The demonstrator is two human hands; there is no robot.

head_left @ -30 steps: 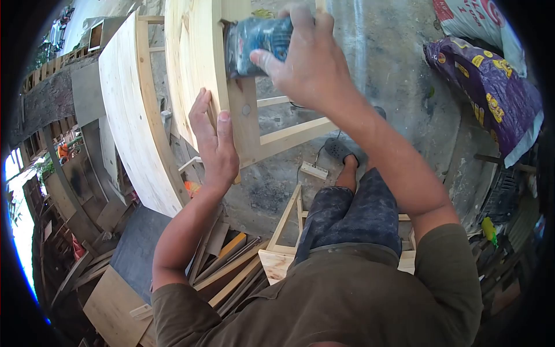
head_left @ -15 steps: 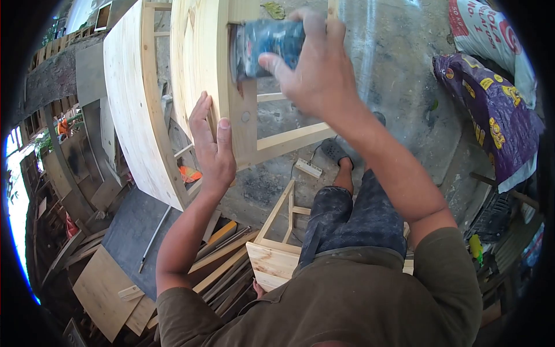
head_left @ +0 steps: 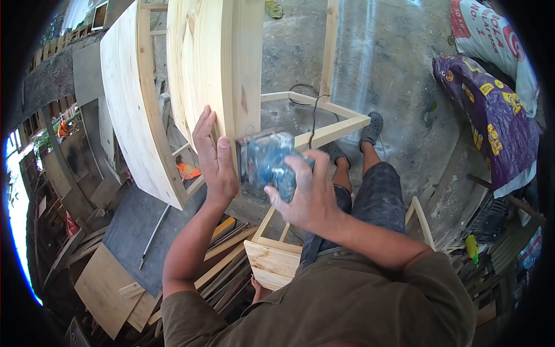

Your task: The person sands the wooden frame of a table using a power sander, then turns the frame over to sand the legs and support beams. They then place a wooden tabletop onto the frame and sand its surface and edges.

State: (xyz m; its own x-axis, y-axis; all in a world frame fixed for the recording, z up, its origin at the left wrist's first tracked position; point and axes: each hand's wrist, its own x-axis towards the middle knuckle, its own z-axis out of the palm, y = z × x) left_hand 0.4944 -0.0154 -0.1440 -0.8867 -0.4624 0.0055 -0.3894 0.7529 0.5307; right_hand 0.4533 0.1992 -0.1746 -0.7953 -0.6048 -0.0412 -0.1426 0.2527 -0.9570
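Observation:
My right hand (head_left: 309,194) is wrapped round a blue power sander (head_left: 272,165), blurred by motion. The sander's flat pad lies against the side board (head_left: 247,81) of a pale wooden piece of furniture, near its lower end. A dark cord lies over the wooden frame beyond it. My left hand (head_left: 217,162) rests with fingers stretched along the edge of the wide pale top (head_left: 196,63), left of the sander, and holds nothing.
Another pale wooden piece (head_left: 127,110) stands at the left. A smaller one (head_left: 272,263) is beside my body, with another person's hand (head_left: 259,289) at its lower edge. Wood strips lie lower left; a purple sack (head_left: 491,115) and a white sack (head_left: 491,34) lie right.
My right hand has brought the sander down along the side board, towards my body. My left hand has stayed on the top's edge, nearly still.

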